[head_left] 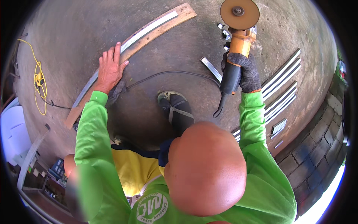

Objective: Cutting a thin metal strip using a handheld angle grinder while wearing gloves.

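My bare left hand [110, 69] lies across a long silvery metal bar [151, 31], fingers stretched out and thumb apart. Beneath the bar runs a wooden plank [185, 14] on the floor. In a dark grey knit glove, my right hand [249, 72] is wrapped round the body of an orange and black angle grinder [239, 46]. A brown cutting disc [248, 20] faces up at its far end, away from the bar. The grinder's black cord [164, 72] curves left toward my left wrist. Under that wrist is a dark grey, glove-like thing [116, 92], partly hidden.
A short metal piece [211, 69] lies left of the grinder, with small offcuts [225, 33] beyond. Several cut metal bars [281, 80] are laid out at right, near a block wall [313, 145]. At left are a yellow extension cord [38, 78] and a white plastic chair [15, 130].
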`<state>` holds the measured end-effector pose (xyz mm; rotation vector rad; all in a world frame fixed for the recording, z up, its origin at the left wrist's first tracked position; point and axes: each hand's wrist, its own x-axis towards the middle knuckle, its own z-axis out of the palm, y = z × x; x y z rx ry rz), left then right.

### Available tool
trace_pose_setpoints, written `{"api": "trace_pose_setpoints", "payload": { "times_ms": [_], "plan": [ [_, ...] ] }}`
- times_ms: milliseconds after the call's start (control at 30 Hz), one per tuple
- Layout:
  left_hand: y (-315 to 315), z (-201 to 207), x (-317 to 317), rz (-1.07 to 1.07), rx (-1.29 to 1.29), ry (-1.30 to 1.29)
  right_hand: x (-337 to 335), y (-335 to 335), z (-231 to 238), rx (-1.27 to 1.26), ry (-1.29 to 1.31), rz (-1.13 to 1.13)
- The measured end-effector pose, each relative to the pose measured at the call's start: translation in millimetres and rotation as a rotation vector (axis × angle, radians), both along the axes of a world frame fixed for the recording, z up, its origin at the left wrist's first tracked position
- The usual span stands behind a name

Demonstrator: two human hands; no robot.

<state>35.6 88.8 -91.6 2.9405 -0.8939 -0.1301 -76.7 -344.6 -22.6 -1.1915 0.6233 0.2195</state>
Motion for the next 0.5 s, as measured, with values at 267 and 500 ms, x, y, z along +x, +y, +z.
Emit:
{"api": "trace_pose_setpoints", "payload": {
  "times_ms": [267, 500],
  "plan": [
    [-27.6, 25.3, 24.4, -0.096, -0.062, -0.136, 27.9, 10.3, -5.9, -0.005, 0.024, 0.013],
    [-69.6, 10.7, 61.1, -0.261, -0.208, 0.058, 53.0, 30.0, 9.2, 0.078, 0.085, -0.056]
  ]
}}
